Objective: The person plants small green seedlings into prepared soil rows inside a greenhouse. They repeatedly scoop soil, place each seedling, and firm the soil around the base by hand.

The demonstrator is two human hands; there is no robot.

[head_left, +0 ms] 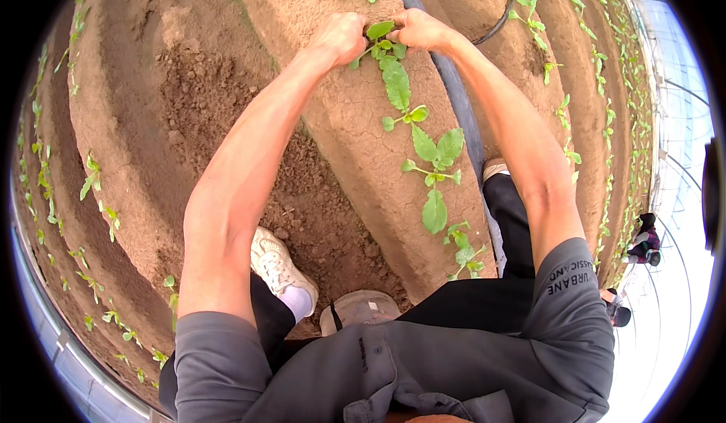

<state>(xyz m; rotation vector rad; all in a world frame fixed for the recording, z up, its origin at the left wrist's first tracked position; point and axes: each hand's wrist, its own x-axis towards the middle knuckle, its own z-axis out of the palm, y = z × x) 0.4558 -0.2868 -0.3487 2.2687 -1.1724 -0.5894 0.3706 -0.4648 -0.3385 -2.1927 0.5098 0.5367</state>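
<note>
On the raised soil bed, a green seedling stands between my two hands. My left hand is closed at its left side, with the fingers curled in against the leaves. From the right, my right hand is closed too, thumb and fingertips touching the plant's edge. Whatever the fingertips pinch is hidden behind the knuckles and leaves. Nearer to me in the same row grow a broad-leafed seedling, another seedling with wide leaves, and a smaller one.
A dark flat hose runs along the bed's right side, and a thin black tube curves beyond it. My left shoe rests in the loose-soil furrow. More planted beds lie on both sides. Two people are far right.
</note>
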